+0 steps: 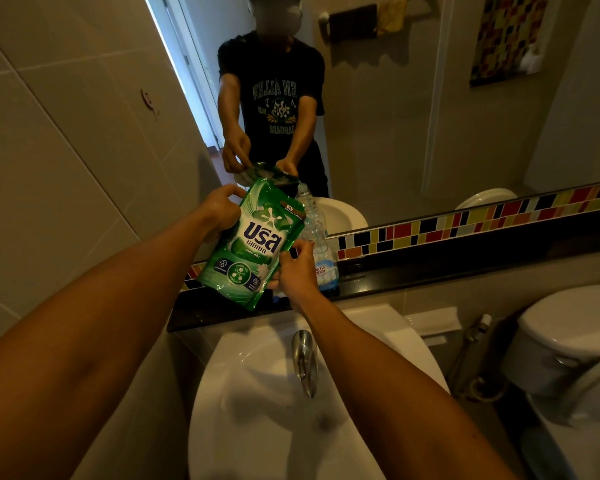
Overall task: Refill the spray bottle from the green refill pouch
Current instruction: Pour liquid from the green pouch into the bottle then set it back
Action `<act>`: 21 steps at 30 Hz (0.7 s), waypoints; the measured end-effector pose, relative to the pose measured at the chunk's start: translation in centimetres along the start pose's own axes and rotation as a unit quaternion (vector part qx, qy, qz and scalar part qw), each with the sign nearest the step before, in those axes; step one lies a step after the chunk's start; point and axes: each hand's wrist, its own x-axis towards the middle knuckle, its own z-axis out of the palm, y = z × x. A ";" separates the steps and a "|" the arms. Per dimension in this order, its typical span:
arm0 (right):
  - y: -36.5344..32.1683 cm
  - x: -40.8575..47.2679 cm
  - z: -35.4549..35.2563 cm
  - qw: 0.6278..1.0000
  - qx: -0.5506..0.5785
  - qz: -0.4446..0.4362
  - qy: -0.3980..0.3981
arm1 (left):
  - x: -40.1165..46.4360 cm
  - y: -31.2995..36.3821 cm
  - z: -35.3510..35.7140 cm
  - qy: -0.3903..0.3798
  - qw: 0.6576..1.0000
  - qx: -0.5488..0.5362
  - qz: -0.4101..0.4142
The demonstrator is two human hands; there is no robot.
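Green refill pouch (253,244) hangs in the air above the dark ledge (430,271) that runs under the mirror, held between both hands with its printed front facing back toward the person. It is tilted, its upper end leaning toward the mirror (395,116) and its lower corner reaching down toward the ledge. The left hand (220,211) has a closed grip on the pouch's upper left edge, fingers curled over the top and thumb on the front. The right hand (297,271) pinches the pouch's lower right edge, thumb on the front and fingers tucked behind.

Just behind the pouch, on the ledge and close to the right hand, stands a clear plastic bottle (317,244) with a blue label; its neck shows above the pouch's right shoulder, and I cannot tell whether it has a cap on.

Below the hands lies the white sink (257,410), with a chrome tap (304,362) reaching out over the basin. A strip of coloured mosaic tiles (465,220) lines the wall above the ledge. To the right stands a white toilet (568,341).
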 end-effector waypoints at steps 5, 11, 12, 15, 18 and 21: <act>0.3 0.7 -0.4 0.999 -0.050 -0.008 0.020 | 0.6 -1.1 0.2 0.011 1.000 0.004 0.020; 0.7 1.9 -1.2 0.992 -0.117 -0.033 0.036 | 1.0 -3.6 1.5 0.023 0.998 -0.047 0.038; 0.7 2.0 -1.4 0.990 -0.130 -0.040 0.041 | 1.1 -4.0 1.8 0.025 0.997 -0.061 0.036; 0.6 2.5 -2.0 0.982 -0.170 -0.053 0.056 | 1.4 -5.0 2.7 0.039 0.994 -0.095 0.027; 0.8 3.1 -2.3 0.975 -0.206 -0.059 0.061 | 1.8 -6.0 3.5 0.064 0.989 -0.130 0.020; 1.0 3.6 -2.8 0.967 -0.233 -0.074 0.076 | 2.1 -7.0 4.3 0.069 0.982 -0.173 0.008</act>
